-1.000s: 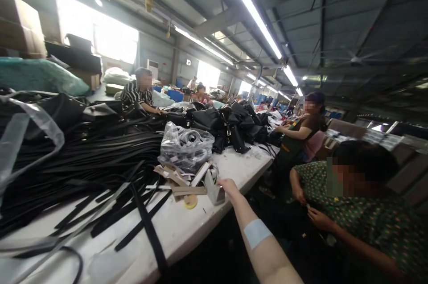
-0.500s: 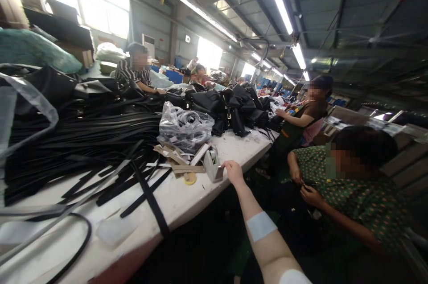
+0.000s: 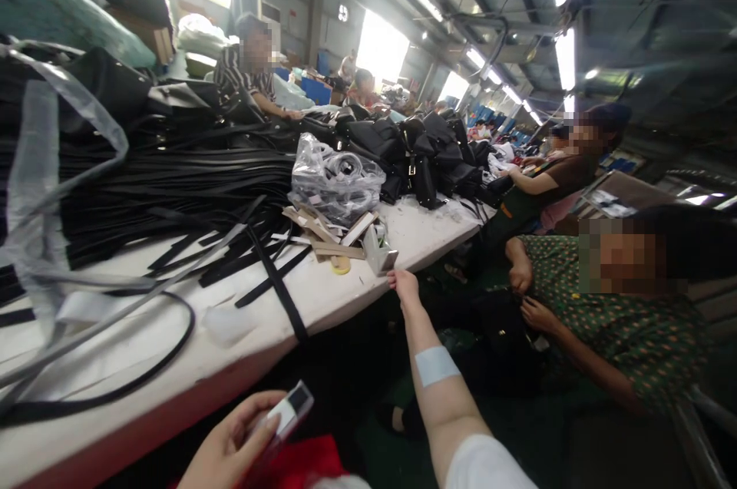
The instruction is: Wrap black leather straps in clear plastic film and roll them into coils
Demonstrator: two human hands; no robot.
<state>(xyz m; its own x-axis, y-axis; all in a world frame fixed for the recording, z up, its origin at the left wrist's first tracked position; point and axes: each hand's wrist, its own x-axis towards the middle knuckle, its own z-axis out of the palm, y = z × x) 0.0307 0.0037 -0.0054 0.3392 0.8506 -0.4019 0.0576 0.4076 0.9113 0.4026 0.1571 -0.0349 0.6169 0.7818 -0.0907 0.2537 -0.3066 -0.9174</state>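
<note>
At nine o'clock, black straps (image 3: 219, 178) are spread over the white surface (image 3: 345, 297). At seven, a small white item (image 3: 291, 408), unseen before, is now gripped by the left hand's (image 3: 230, 439) fingers. The grey box (image 3: 377, 252) is neared from four by the right hand (image 3: 406, 289); its grip cannot be told.

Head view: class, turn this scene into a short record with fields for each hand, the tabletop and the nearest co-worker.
Left hand: the left hand grips a small white device with a dark window
Right hand: the right hand is at the near corner of a pale holder; contact unclear
Table: white tabletop bearing black straps, cardboard strips, a yellow roll and a clear plastic bag
Nearest co-worker: person in a patterned green shirt, seen at right
</note>
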